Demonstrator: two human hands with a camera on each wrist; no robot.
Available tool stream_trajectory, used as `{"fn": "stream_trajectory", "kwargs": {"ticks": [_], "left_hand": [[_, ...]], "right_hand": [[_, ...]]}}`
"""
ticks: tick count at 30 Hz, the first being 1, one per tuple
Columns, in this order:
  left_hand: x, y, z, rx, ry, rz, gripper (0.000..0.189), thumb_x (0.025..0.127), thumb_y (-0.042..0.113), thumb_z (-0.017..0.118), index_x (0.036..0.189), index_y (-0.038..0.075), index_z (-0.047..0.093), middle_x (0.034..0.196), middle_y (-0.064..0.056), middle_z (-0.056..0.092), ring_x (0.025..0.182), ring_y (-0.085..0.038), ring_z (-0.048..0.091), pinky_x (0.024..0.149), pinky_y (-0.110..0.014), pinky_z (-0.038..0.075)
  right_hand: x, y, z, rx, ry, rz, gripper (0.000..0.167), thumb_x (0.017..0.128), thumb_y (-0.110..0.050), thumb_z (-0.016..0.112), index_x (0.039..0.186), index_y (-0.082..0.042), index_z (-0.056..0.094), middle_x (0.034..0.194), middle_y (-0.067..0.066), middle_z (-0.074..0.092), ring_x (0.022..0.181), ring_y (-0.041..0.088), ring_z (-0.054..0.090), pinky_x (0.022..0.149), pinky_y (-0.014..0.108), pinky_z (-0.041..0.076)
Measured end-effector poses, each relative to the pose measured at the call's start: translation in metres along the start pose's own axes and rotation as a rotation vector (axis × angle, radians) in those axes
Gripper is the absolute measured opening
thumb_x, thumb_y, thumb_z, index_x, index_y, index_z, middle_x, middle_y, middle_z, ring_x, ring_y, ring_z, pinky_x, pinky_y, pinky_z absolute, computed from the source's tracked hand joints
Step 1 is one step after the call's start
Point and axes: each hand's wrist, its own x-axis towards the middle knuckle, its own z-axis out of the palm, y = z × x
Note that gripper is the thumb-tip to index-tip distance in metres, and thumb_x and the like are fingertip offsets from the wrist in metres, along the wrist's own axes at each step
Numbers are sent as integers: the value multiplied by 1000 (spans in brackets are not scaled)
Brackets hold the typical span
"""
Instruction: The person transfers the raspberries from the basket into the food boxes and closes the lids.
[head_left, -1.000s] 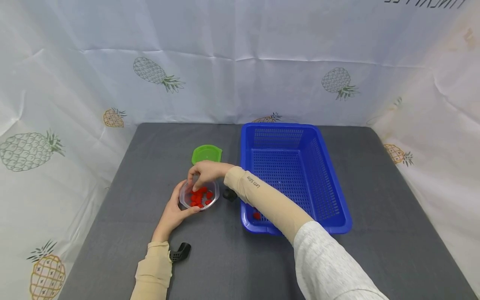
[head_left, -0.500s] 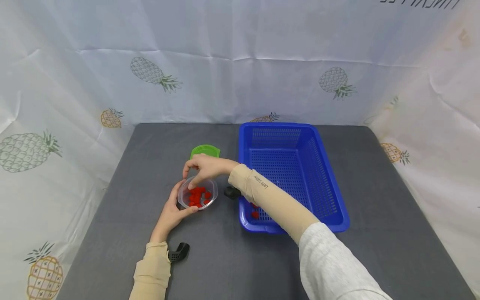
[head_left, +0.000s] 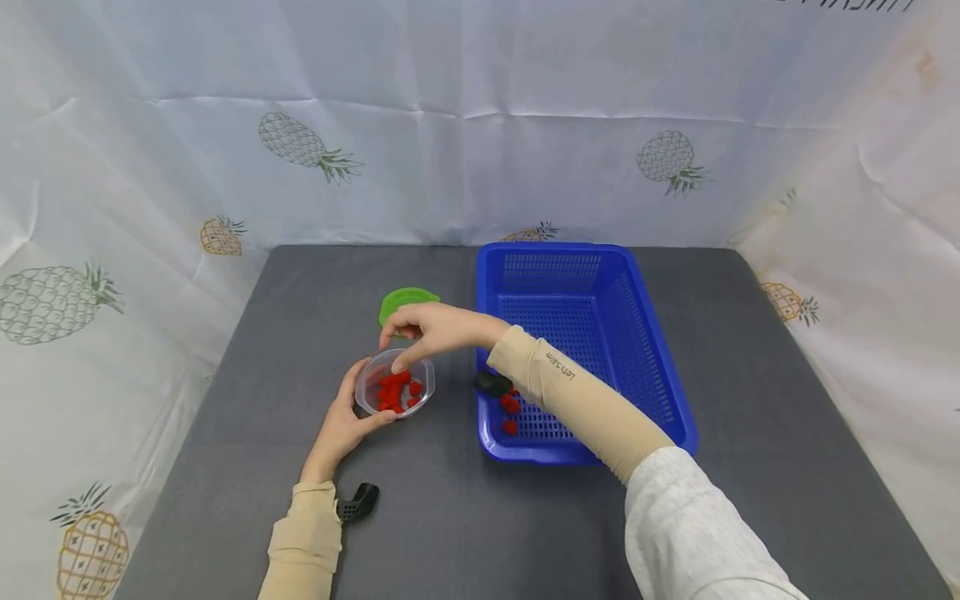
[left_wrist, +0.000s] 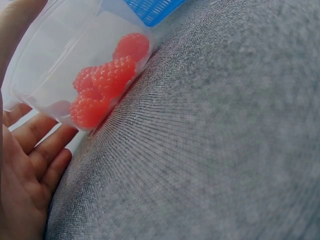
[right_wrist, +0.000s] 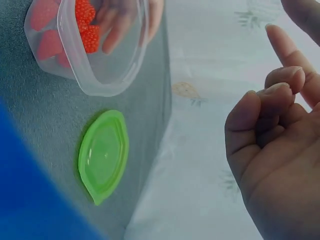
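My left hand [head_left: 339, 433] holds a clear plastic container [left_wrist: 90, 30], thumb on one side and fingers on the other. Several red raspberries [head_left: 390, 392] lie inside it, piled toward its bottom in the left wrist view. Above the container's far side is my right hand [head_left: 448, 327]. In the right wrist view, its index finger [right_wrist: 285, 47] and thumb stand apart with nothing between them, and the other fingers curl toward the palm. A green lid [right_wrist: 104, 156] lies on the table behind the container, partly hidden by the right hand in the head view.
A blue plastic basket [head_left: 585, 250] stands right of the container, and my right forearm crosses over it. Raspberries [head_left: 510, 404] lie in its near left corner. A black device [head_left: 491, 384] shows beneath the right wrist, another [head_left: 360, 503] beside the left. Pineapple-print cloth [head_left: 465, 175] hangs behind the table.
My right hand has risen from inside the container and shifted right, its fingers spreading. More raspberries in the basket show beside the forearm. The left hand keeps its grip on the container.
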Motion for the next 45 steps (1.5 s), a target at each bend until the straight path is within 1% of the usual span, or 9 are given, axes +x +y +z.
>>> {"fn": "stream_trajectory", "kwargs": {"ticks": [4,7,12,24,30,36,40,43,45], "left_hand": [[-5,14,0,0,3,14,88,77,13,74,146,7,20,147,-21,29,134,-36,29,109,-60,22],[-6,16,1,0,6,10,88,77,13,74,146,7,21,147,-20,30,135,-36,28,110,-59,22],[-5,15,2,1,15,4,88,76,13,75,145,6,21,148,-20,30,136,-36,27,111,-60,19],[-5,14,1,8,22,25,88,74,10,75,145,5,23,149,-21,28,137,-37,25,111,-61,18],[-6,14,2,9,18,22,87,75,11,75,145,5,23,148,-21,29,136,-37,26,111,-61,18],[-2,7,1,-20,16,36,89,74,8,75,145,5,22,148,-21,29,137,-36,25,111,-60,18],[4,-9,0,-14,24,52,92,72,10,78,146,12,22,149,-16,30,137,-33,26,111,-59,19],[7,-20,0,3,31,64,94,72,14,79,147,17,23,150,-13,29,137,-31,26,111,-59,20],[4,-12,0,4,27,60,93,72,13,78,147,14,22,150,-15,29,137,-33,26,111,-60,19]], "right_hand": [[-15,2,-4,61,29,15,30,83,-31,70,108,-18,62,69,-2,38,60,10,32,61,19,33],[-26,8,-7,122,49,36,30,83,-31,70,108,-18,62,64,-2,37,57,11,31,61,20,35],[-44,18,-13,201,79,58,29,83,-30,70,108,-21,62,62,-1,36,55,12,29,60,23,35],[-87,44,-22,276,143,126,28,83,-27,70,109,-20,63,59,-3,33,51,12,27,65,26,39],[-104,58,-26,317,178,138,31,82,-25,71,110,-12,65,58,-4,32,50,11,26,64,26,39],[-118,72,-26,306,171,203,35,85,-27,68,113,-7,63,59,-3,36,50,11,27,64,31,39],[-125,81,-26,284,178,254,27,87,-29,65,109,-13,64,61,0,39,51,11,28,64,36,39],[-129,87,-25,268,177,272,30,88,-30,64,110,-10,64,62,2,40,52,11,30,64,37,39],[-131,91,-23,260,167,278,34,88,-31,64,112,-7,63,62,2,41,52,10,30,64,37,39]]}}
